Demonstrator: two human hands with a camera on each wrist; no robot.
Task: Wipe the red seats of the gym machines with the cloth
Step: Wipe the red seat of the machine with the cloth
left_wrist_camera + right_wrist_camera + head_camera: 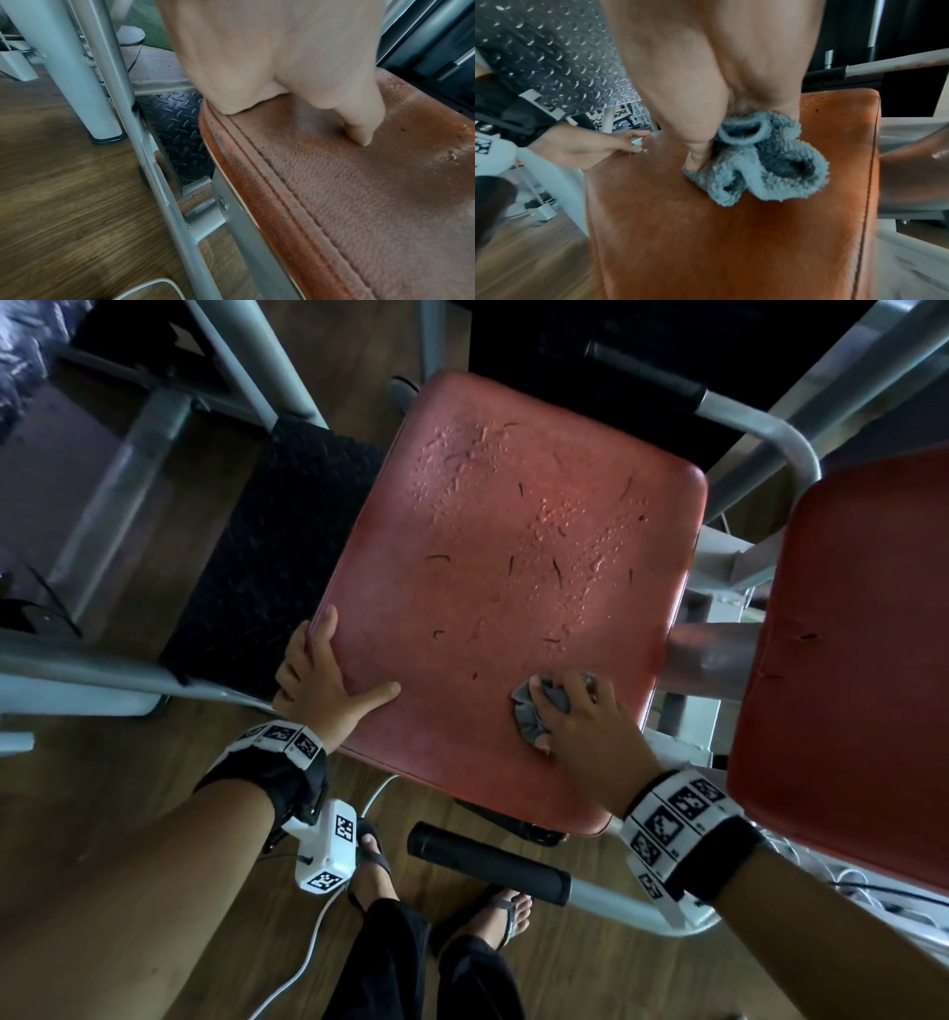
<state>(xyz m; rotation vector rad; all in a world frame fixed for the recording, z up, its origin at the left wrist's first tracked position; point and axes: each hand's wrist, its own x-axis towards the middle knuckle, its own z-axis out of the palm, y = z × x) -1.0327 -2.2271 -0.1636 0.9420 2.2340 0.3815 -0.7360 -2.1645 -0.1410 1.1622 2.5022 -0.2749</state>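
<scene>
A worn red seat [503, 567] with cracks and blisters fills the middle of the head view. My right hand [580, 721] grips a bunched grey cloth [534, 711] and presses it on the seat's near right part; in the right wrist view the cloth [765, 162] bulges out under the palm onto the seat [706, 233]. My left hand [321, 680] holds the seat's near left edge, thumb lying on top and fingers curled over the side. In the left wrist view the thumb [359, 121] presses on the seat [372, 203].
A second red seat [852, 660] stands close on the right. Grey metal frame tubes [102, 670] and a black-gripped handle [488, 862] surround the seat. A black tread mat [267, 546] lies on the wooden floor at left. My sandalled feet [375, 855] stand below.
</scene>
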